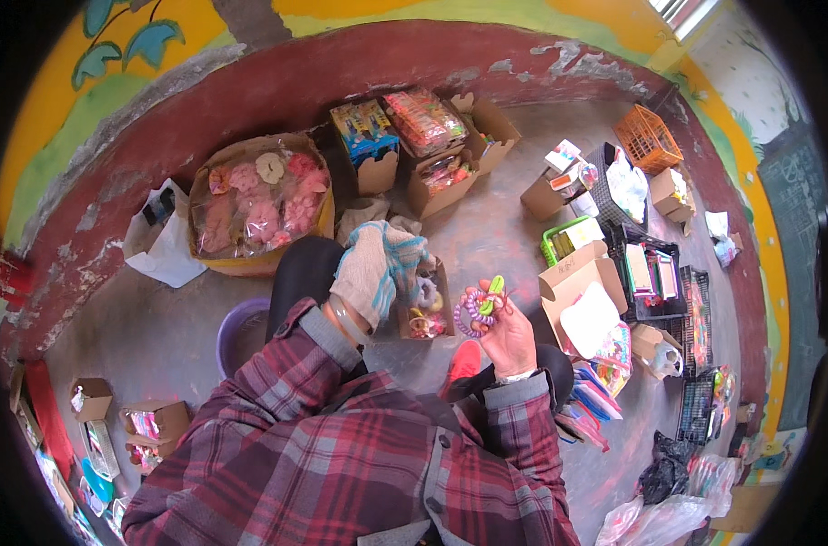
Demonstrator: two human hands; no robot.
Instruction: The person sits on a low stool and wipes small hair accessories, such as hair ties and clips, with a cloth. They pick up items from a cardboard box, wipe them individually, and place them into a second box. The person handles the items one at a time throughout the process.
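Note:
A beige cloth (378, 259) with blue stripes covers my left hand (364, 291), so its fingers are hidden; bracelets show at the wrist. My right hand (505, 332) is closed on purple spiral hair ties (473, 309), held up between fingers and thumb. A bright green piece with some red (496, 289) sits in the same grip; its kind is unclear. Between my knees stands a small open cardboard box (444, 318) holding scrunchies and other hair ties (426, 296). My left hand is just left of this box, my right hand to its right.
At the far left is a wide carton of pink fluffy items (259, 200), beside a white bag (164, 241). Opened cartons (446, 196) line the wall. A purple basin (241, 337) is by my left leg. Crates (646, 273), an orange basket (649, 138) and plastic bags (664, 519) crowd the right.

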